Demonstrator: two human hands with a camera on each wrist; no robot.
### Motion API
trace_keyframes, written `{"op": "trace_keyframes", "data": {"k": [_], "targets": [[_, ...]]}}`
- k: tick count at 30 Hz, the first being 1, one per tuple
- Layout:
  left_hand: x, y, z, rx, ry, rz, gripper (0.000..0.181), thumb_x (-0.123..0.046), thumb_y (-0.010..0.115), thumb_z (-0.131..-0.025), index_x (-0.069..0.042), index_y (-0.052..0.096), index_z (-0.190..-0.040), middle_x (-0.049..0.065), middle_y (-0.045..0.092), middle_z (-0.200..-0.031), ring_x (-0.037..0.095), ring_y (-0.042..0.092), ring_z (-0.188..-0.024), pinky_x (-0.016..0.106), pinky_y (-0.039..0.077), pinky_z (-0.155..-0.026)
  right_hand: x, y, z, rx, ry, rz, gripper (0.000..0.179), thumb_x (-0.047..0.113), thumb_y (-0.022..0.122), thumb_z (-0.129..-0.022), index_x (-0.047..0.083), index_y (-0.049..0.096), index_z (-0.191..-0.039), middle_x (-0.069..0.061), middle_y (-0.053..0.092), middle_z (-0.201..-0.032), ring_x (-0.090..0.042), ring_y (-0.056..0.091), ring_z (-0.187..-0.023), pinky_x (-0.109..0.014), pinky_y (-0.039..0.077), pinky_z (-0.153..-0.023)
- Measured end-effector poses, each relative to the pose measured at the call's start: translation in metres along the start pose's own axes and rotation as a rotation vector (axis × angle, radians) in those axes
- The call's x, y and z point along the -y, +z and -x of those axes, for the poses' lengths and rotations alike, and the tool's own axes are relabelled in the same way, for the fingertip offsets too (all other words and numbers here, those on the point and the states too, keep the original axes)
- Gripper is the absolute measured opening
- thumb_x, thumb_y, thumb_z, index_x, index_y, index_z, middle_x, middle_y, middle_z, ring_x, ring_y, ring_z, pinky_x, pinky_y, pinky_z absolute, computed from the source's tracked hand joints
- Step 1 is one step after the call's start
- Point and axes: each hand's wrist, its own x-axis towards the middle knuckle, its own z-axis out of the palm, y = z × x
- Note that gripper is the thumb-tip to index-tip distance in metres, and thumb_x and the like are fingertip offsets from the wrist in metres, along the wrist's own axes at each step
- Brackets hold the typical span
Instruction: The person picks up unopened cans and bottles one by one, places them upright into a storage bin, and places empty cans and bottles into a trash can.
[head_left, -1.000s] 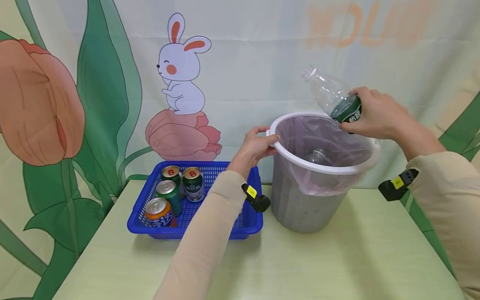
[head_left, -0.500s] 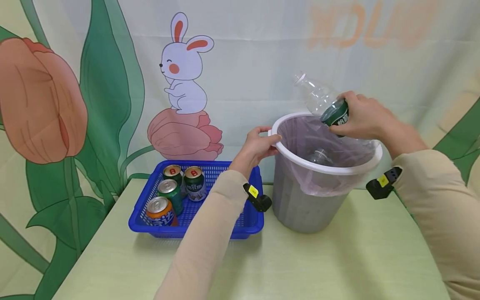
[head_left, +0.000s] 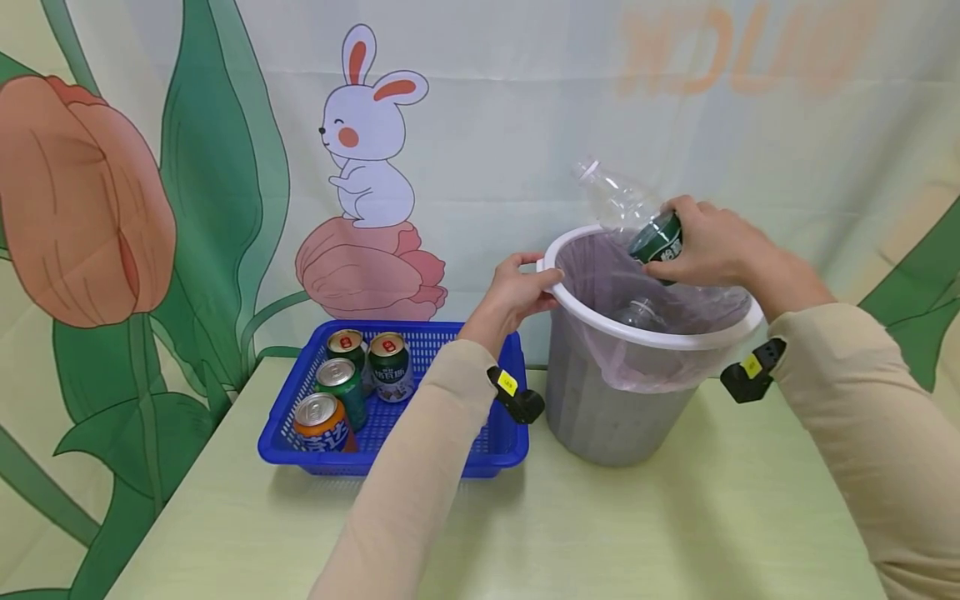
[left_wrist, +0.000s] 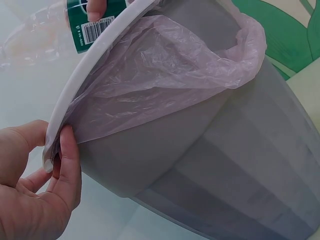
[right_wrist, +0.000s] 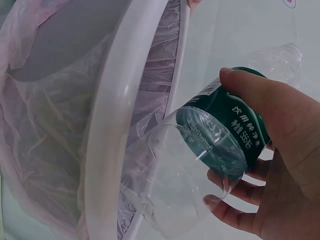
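My right hand (head_left: 716,246) grips a clear plastic bottle (right_wrist: 170,185) round its green label, above the mouth of a grey trash can (head_left: 615,417). The bottle tilts, its neck up and to the left in the head view, its base over the opening. My left hand (head_left: 513,296) pinches the can's white rim (left_wrist: 80,82) on the left side, thumb on one side and fingers on the other. A thin pinkish bag (left_wrist: 155,75) lines the can and folds over the rim. Inside lies another clear bottle (head_left: 641,315), partly hidden.
Left of the can, a blue plastic basket (head_left: 442,333) holds several drink cans, among them an orange can (head_left: 324,423) and a green can (head_left: 341,387). Both stand on a pale green table (head_left: 600,533). Behind hangs a printed cloth (head_left: 487,167) with a rabbit and tulips.
My right hand has carried the bottle leftward and a little downward over the can's opening. My left hand keeps its hold on the rim.
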Motion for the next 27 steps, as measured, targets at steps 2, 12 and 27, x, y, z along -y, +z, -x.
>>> {"op": "trace_keyframes", "data": {"k": [2, 12, 27], "targets": [[0.0, 0.0, 0.0, -0.001, 0.0, 0.0, 0.045, -0.016, 0.065, -0.085, -0.016, 0.044, -0.125, 0.013, 0.06, -0.101, 0.018, 0.062, -0.072, 0.025, 0.056, -0.065, 0.0, 0.002, 0.0, 0.006, -0.004, 0.001, 0.071, 0.04, 0.066, -0.078, 0.001, 0.034, -0.128, -0.022, 0.05, -0.107, -0.037, 0.051, -0.094, -0.047, 0.043, -0.077], [0.002, 0.0, -0.001, -0.006, 0.004, -0.006, 0.045, -0.016, 0.065, -0.085, -0.016, 0.044, -0.125, 0.013, 0.059, -0.103, 0.019, 0.063, -0.075, 0.025, 0.056, -0.065, -0.002, 0.01, 0.001, 0.015, -0.01, -0.005, 0.072, 0.037, 0.066, -0.078, 0.0, 0.032, -0.13, -0.023, 0.05, -0.108, -0.038, 0.052, -0.094, -0.048, 0.043, -0.078], [0.003, 0.0, -0.003, -0.009, 0.012, -0.01, 0.045, -0.017, 0.065, -0.086, -0.016, 0.044, -0.126, 0.013, 0.058, -0.102, 0.019, 0.064, -0.076, 0.026, 0.056, -0.067, -0.004, 0.012, 0.004, 0.115, -0.032, -0.079, 0.088, 0.045, 0.059, -0.084, 0.003, 0.013, -0.145, -0.029, 0.04, -0.13, -0.04, 0.044, -0.118, -0.056, 0.037, -0.094]]}}
